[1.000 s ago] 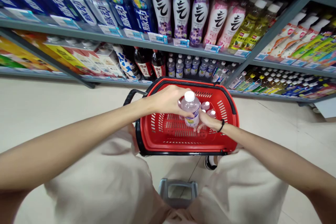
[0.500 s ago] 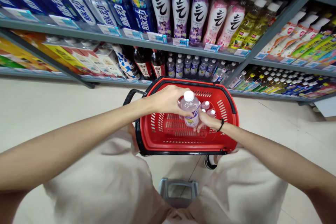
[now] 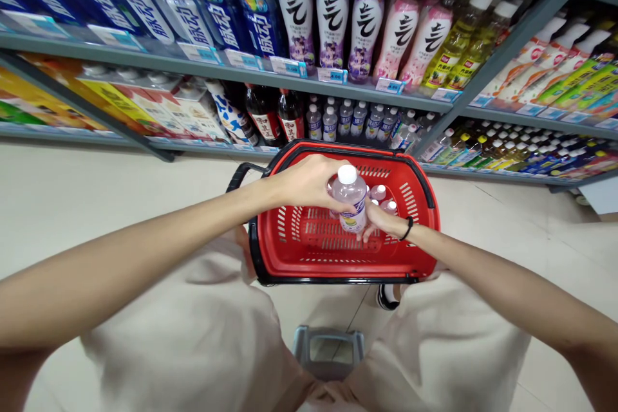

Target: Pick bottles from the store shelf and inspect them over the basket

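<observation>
A red shopping basket (image 3: 290, 251) with a black rim sits on the floor before me. Over it, my left hand (image 3: 306, 183) is wrapped round the shoulder of a clear pinkish bottle (image 3: 351, 201) with a white cap and a blue and yellow label. My right hand (image 3: 381, 222), with a black band on its wrist, grips the same bottle lower down, at its base. Two or three more white-capped pink bottles (image 3: 383, 198) stand inside the basket just behind it.
Store shelves (image 3: 309, 80) run across the top: blue-label bottles at left, purple and pink bottles (image 3: 333, 19) in the middle, yellow drinks at right, small bottles and cartons below. A grey stool (image 3: 328, 351) shows between my knees. Pale tiled floor lies around the basket.
Almost nothing differs: both hands stay on the bottle over the basket; the view has drifted very slightly.
</observation>
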`<state>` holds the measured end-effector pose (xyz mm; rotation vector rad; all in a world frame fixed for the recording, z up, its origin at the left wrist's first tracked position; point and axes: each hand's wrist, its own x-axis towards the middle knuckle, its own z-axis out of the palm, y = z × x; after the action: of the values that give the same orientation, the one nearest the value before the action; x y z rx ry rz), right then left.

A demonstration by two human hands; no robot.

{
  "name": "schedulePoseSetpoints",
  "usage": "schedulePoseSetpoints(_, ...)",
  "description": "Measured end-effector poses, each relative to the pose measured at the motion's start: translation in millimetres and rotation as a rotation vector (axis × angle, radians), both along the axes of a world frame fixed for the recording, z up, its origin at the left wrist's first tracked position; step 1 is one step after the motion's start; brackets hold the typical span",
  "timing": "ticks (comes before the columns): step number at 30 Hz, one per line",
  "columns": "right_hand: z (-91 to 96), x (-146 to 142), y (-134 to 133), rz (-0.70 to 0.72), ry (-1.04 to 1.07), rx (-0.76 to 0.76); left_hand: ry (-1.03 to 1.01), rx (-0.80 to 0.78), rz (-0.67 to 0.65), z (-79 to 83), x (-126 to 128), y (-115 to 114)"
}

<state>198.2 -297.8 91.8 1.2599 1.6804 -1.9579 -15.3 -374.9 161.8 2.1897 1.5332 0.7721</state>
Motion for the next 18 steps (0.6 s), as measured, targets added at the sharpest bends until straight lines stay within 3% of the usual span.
schedulePoseSetpoints(9, -4.3, 1, 5, 0.01, 0.031, -0.048, -0.221, -0.021, 0.087, -6.9, -5, 9)
schedulePoseSetpoints(18, 4.7, -3, 10, -0.037, 0.108, -0.185, -0.791, -0.289, 0.504, -51.5, -28, 38)
